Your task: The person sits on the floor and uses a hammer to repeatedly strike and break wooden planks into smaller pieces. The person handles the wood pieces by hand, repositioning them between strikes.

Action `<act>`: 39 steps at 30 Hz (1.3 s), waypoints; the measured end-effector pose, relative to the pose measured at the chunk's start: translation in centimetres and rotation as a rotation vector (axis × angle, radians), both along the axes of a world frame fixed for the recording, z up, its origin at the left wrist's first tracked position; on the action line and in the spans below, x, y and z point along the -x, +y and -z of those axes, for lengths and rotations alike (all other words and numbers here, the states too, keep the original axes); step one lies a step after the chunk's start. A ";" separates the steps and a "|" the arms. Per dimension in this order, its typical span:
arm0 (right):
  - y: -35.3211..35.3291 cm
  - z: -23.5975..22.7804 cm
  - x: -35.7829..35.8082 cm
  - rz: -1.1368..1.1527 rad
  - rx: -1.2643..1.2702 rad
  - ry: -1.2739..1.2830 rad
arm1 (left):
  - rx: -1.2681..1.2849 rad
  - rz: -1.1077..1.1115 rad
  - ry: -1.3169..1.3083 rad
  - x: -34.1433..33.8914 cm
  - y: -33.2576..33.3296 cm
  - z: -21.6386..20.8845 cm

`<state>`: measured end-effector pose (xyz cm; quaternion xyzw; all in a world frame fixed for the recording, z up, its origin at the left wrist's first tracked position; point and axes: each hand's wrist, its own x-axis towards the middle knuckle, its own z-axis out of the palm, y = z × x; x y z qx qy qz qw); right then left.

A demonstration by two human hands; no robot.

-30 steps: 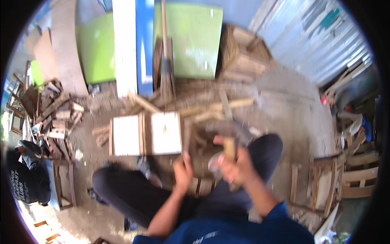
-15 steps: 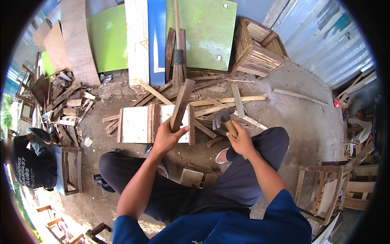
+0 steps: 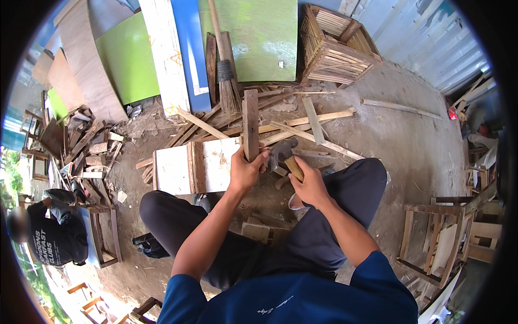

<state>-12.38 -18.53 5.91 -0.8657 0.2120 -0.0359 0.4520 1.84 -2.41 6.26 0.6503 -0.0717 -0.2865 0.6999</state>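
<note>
— What was in hand?
— Left hand (image 3: 245,171) gripped a plank (image 3: 250,123) upright, at twelve o'clock; right hand (image 3: 307,183) clutched a hammer (image 3: 284,154).
— Next?
— Likely a steady strike.

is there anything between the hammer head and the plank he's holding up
Nothing visible. The left hand grips the upright plank at its lower end, and the hammer in the right hand sits just beside it, a small open gap between the two.
</note>
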 end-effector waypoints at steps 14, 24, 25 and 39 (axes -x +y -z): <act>-2.5 1.5 -0.3 0.221 -0.281 0.073 | -0.045 0.093 -0.137 0.3 -2.8 1.6; -5.9 0.8 0.4 0.596 -0.923 0.038 | -0.347 0.026 -0.153 -1.9 -1.9 3.8; -6.0 0.8 0.6 0.598 -0.929 0.036 | -0.340 0.026 -0.190 -2.0 -1.9 4.0; -5.9 0.8 1.1 0.583 -0.947 0.043 | -0.496 -0.073 -0.308 -5.4 -1.8 4.5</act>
